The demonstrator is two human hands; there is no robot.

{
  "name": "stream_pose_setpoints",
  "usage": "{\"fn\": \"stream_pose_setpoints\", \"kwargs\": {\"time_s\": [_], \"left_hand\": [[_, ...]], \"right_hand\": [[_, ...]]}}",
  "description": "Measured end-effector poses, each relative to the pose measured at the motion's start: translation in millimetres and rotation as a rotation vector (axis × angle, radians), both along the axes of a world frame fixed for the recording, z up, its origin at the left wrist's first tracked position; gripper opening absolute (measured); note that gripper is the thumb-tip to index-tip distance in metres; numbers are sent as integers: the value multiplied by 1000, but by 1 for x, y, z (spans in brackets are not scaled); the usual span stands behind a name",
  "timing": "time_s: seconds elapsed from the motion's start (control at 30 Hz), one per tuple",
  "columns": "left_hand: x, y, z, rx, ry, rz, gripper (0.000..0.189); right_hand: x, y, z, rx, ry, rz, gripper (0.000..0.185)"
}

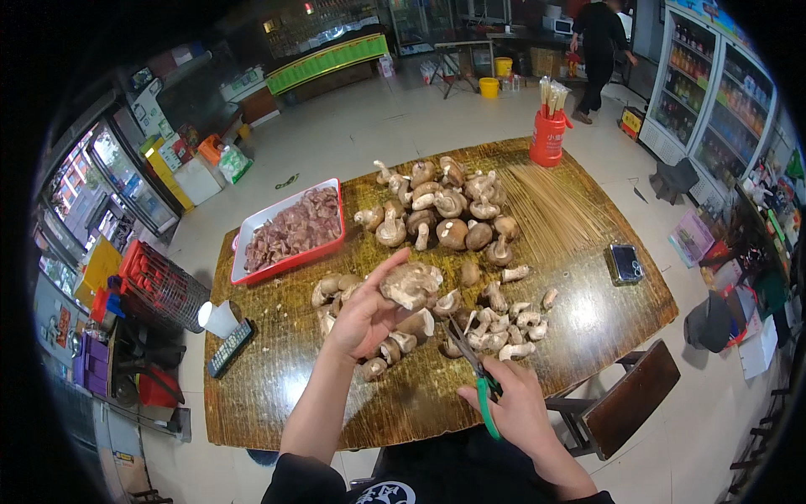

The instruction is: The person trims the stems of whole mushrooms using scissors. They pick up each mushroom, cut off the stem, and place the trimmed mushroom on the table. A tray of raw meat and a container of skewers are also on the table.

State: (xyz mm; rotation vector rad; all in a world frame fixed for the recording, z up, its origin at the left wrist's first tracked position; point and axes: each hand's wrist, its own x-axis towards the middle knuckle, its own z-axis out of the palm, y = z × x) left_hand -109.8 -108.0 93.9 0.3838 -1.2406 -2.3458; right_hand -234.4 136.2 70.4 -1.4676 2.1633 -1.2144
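My left hand [365,321] holds up a brown shiitake mushroom [410,286] above the wooden table [390,409], gripping it between thumb and fingers. In my right hand [516,400] is a pair of scissors [483,394] with green handles. Their blades point up and left, just right of the held mushroom. A heap of whole shiitake mushrooms [452,233] lies beyond my hands. Under and beside my left hand are mushroom caps and pieces [390,349], partly hidden by it. Cut mushroom stems [500,331] form a small pile right of the scissor blades.
At the left is a red-rimmed white tray [289,268] of raw meat pieces. Bamboo skewers [554,208] lie near a red container [546,142]. A phone [624,263] rests at right; a remote control [231,348] and paper cup [218,319] at left. A wooden chair [630,400] touches the near-right side. A person [600,53] stands beyond.
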Motion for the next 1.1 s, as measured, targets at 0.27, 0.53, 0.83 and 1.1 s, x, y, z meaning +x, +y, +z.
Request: {"fn": "stream_pose_setpoints", "kwargs": {"time_s": [0.27,0.53,0.83,1.1], "left_hand": [[3,28,-5,-349,-229,-87,83],[1,43,-15,-590,-159,-143,80],[-1,50,-9,-481,-169,-156,81],[-1,50,-7,-538,-192,-246,81]], "right_hand": [[3,7,7,77,258,-77,49],[4,8,2,96,259,-102,50],[5,10,2,76,294,-148,52],[-1,14,5,111,370,-95,49]]}}
